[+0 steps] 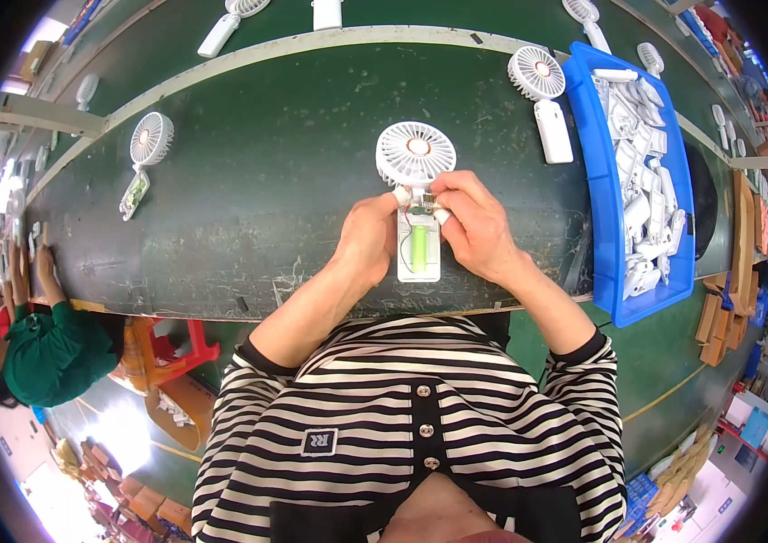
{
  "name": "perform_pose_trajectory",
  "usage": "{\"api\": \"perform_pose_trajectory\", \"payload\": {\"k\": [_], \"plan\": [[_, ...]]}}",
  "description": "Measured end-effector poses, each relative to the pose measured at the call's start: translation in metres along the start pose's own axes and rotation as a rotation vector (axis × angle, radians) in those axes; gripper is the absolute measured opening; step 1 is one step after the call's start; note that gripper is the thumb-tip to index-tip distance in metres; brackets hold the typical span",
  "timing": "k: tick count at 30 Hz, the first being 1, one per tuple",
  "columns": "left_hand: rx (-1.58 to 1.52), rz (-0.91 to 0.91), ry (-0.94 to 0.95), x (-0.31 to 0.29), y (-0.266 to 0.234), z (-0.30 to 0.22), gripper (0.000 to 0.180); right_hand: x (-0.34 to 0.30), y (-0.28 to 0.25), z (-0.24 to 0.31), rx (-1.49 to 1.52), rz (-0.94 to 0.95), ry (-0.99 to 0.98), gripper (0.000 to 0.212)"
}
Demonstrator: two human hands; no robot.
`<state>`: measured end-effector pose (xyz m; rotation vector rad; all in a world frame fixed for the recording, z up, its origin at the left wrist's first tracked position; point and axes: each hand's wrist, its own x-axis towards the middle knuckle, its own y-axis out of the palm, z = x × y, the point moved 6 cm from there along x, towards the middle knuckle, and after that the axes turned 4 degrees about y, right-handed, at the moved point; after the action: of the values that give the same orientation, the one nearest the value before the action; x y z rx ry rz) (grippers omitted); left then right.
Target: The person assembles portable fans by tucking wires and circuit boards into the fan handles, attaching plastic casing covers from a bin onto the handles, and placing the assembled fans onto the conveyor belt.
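Observation:
In front of me a white handheld fan (416,156) lies on the dark green worktable, its round grille pointing away from me. Its handle is uncovered and shows a green cylindrical battery (419,249), thin wires and a small circuit board (422,207) near the neck. My left hand (369,240) grips the handle's left side, with a white covering on the thumb tip. At the board's right, my right hand (482,228) has its fingers and white-covered thumb pinched together at the neck. Whatever tiny part may be between those fingertips is hidden.
A blue bin (615,271) full of white plastic casings stands at the right. Another fan (538,77) lies beside it; one with an exposed board (151,145) lies at the left. More fans lie beyond the pale rail (312,41). A person in green (63,353) sits far left.

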<state>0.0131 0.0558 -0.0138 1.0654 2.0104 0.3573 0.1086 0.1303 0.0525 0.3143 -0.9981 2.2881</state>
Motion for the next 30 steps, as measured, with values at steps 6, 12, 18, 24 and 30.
{"api": "perform_pose_trajectory", "payload": {"k": [6, 12, 18, 24, 30], "plan": [[0.025, -0.014, -0.03, 0.002, -0.006, 0.004, 0.028, 0.0, 0.006, 0.004, -0.087, 0.08, -0.034, 0.021], [-0.024, 0.016, -0.107, 0.001, -0.005, 0.008, 0.026, -0.005, 0.011, 0.004, -0.204, 0.167, -0.076, 0.015], [0.177, 0.078, -0.126, -0.001, -0.01, 0.009, 0.024, -0.006, 0.013, 0.006, -0.246, 0.195, -0.119, 0.02], [0.255, 0.059, -0.04, 0.0, -0.014, 0.014, 0.022, -0.009, 0.018, 0.007, -0.306, 0.255, -0.123, 0.016], [0.239, 0.035, -0.069, 0.001, -0.015, 0.02, 0.02, -0.008, 0.017, 0.011, -0.42, 0.192, -0.127, 0.016]]}}
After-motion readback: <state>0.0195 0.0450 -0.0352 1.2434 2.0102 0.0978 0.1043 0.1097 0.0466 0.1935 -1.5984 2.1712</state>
